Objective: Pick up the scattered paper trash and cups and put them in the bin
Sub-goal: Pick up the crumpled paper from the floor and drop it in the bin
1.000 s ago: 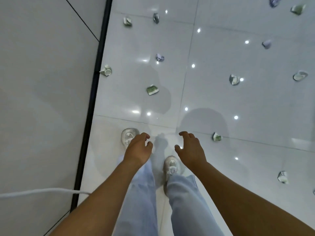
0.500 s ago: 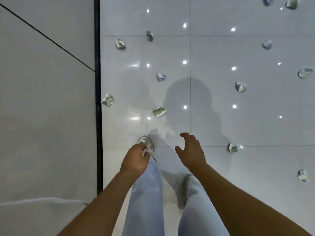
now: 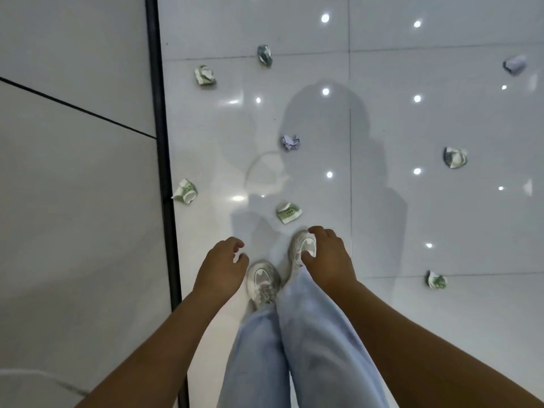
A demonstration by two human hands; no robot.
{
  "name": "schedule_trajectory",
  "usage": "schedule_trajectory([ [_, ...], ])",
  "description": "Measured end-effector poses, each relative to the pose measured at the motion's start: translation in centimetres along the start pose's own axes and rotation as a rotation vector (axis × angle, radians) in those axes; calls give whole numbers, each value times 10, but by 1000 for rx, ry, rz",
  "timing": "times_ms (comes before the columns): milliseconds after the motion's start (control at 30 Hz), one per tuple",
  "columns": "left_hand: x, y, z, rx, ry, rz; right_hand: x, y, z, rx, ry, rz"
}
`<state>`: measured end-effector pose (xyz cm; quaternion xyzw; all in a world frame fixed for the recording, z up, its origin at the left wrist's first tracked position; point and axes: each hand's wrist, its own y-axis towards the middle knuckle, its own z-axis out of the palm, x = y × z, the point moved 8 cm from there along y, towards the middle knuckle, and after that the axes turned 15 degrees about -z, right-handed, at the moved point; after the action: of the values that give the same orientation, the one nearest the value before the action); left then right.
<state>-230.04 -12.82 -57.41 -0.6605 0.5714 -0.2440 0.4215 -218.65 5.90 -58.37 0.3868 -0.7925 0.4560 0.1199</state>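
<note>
Head cam: both hands empty w/ loosely curled fingers, nearest crushed green paper cup [image 3: 288, 212] lies on floor tiles [image 3: 441, 219] just ahead of right hand [image 3: 328, 257], left hand [image 3: 222, 267] farther off, long axis approx. crosswise; bin not in view.

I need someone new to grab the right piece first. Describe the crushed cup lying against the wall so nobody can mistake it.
Find the black strip where the grey wall meets the white tiled floor. About halfway up it, left of the person's feet, lies a crushed cup, white with green print. It alone touches the strip; the nearest other cup lies out on the open floor.
</note>
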Motion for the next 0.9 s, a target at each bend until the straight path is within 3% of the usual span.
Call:
schedule_trajectory([
  [267,-13,90,30,16,-14,-17,-43,89,41,28,-13,-30],
  [633,-4,242,106,74,-21,35,-139,230,151,35,-112,-12],
  [900,6,280,143,161,16,-21,-156,251,190,-28,-49,-64],
])
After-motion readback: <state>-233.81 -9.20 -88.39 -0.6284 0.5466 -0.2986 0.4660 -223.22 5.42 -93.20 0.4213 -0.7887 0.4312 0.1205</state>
